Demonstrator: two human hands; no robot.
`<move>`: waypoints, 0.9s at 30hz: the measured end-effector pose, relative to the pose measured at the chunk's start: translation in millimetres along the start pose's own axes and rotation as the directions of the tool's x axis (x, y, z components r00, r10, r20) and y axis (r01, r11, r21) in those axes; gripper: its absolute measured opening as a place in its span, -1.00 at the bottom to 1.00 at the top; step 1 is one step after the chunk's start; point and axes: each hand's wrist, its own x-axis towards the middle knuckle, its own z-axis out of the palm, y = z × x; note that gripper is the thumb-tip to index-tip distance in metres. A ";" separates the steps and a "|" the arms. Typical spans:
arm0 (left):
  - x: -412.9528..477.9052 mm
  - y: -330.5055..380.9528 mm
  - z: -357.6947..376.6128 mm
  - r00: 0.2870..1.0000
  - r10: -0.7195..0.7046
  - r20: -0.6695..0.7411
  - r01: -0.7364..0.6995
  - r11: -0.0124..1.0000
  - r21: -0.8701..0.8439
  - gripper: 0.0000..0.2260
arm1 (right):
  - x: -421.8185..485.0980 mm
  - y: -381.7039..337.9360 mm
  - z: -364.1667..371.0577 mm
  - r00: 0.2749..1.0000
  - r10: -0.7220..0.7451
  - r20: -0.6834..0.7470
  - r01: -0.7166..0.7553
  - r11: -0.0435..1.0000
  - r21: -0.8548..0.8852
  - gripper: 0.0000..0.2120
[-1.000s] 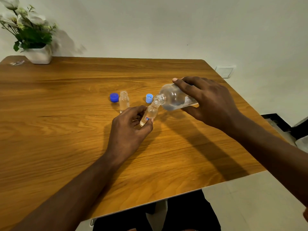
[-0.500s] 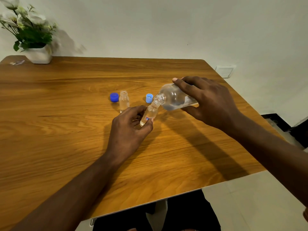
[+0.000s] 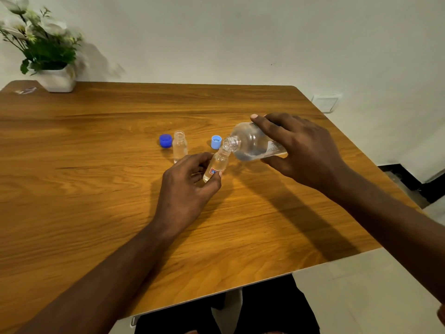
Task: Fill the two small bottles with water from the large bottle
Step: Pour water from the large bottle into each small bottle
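My right hand (image 3: 301,150) grips the large clear bottle (image 3: 250,143), tipped almost flat with its open mouth pointing left and some water pooled inside. Its mouth rests at the mouth of a small clear bottle (image 3: 218,163), which leans to the right in my left hand (image 3: 186,186). This small bottle bears a red and blue label near its base. The second small bottle (image 3: 179,145) stands upright and uncapped on the wooden table (image 3: 96,189), just beyond my left hand.
A dark blue cap (image 3: 165,141) lies left of the standing small bottle. A light blue cap (image 3: 216,142) lies between that bottle and the large one. A white pot with flowers (image 3: 57,78) sits at the table's far left corner, by the wall.
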 end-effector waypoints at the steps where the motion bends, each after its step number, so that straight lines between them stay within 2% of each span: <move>1: 0.1 0.3 -0.2 1.000 -0.002 0.000 0.002 1.000 -0.003 -0.70 | -0.9 -0.4 0.3 1.000 0.003 -0.001 -0.003 1.000 0.000 -0.31; 16: -0.2 3.3 -1.0 1.000 -0.008 0.008 0.008 1.000 0.024 -0.69 | -18.5 -15.8 17.7 0.982 0.185 -0.032 -0.174 0.962 0.209 -0.25; 22: 0.1 2.9 -0.2 0.998 -0.055 0.019 0.056 0.998 -0.015 -0.67 | -24.0 -16.0 32.1 0.927 0.375 -0.021 -0.338 0.857 0.388 -0.16; 27: 0.8 4.2 -0.9 0.994 -0.099 0.044 0.099 0.995 -0.014 -0.69 | -24.7 -10.0 34.7 0.860 0.503 -0.082 -0.377 0.737 0.561 -0.24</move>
